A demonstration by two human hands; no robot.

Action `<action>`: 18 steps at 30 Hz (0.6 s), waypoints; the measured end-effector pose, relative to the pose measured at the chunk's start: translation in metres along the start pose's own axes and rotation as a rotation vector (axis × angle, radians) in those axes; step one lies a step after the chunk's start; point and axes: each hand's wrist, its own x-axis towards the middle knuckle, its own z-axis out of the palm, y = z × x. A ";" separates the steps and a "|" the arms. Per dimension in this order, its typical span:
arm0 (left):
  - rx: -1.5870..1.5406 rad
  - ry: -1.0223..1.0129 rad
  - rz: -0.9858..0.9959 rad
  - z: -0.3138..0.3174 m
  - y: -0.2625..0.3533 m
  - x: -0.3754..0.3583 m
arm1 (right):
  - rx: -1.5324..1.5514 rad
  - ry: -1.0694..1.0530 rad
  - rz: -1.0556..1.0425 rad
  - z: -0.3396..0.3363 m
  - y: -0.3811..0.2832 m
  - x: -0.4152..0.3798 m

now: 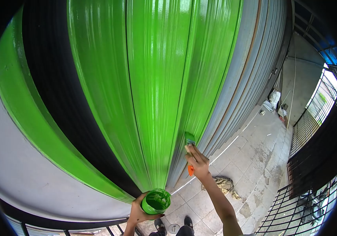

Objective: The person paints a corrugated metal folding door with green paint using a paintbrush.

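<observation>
My right hand [198,162] grips a paintbrush by its handle, and the orange handle end [191,170] sticks out below the fingers. The green-coated bristles of the paintbrush [190,138] touch the ribbed metal panel [156,78], which is wet-looking and bright green over most of its height. Just under the brush a strip of the panel shows grey. Low at the centre, my left hand [137,210] is wrapped round a paint container [156,201] smeared with green, its open top facing me and green paint inside.
Grey unpainted ribs [239,78] stand right of the green. A black strip [70,106] and a green-edged white wall [38,169] lie left. A crumpled cloth [225,187] is on the tiled floor [251,161], with bags [272,100] farther off and a black grille [286,208] at right.
</observation>
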 end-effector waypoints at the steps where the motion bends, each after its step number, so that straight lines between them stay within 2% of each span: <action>1: 0.003 0.000 -0.002 0.001 0.000 0.001 | -0.012 -0.003 -0.014 0.001 0.000 0.000; 3: 0.002 0.001 -0.001 0.004 0.001 -0.001 | -0.030 -0.013 -0.042 0.009 0.000 -0.016; 6: -0.001 0.018 0.027 0.009 0.006 0.003 | -0.062 -0.134 -0.057 0.044 -0.006 -0.073; 8: 0.003 0.024 0.028 0.012 0.008 0.001 | 0.007 -0.298 0.002 0.070 -0.017 -0.118; 11: -0.003 0.027 -0.001 0.013 0.009 -0.001 | 0.146 -0.664 0.162 0.110 -0.014 -0.202; 13: -0.028 0.032 0.013 0.011 0.010 0.001 | 0.141 -0.471 0.096 0.106 -0.007 -0.185; 15: -0.035 0.028 -0.001 0.012 0.007 -0.003 | 0.111 -0.371 0.048 0.081 0.001 -0.124; 18: 0.007 0.015 0.004 0.011 0.000 -0.001 | 0.056 -0.069 0.004 0.035 -0.001 -0.023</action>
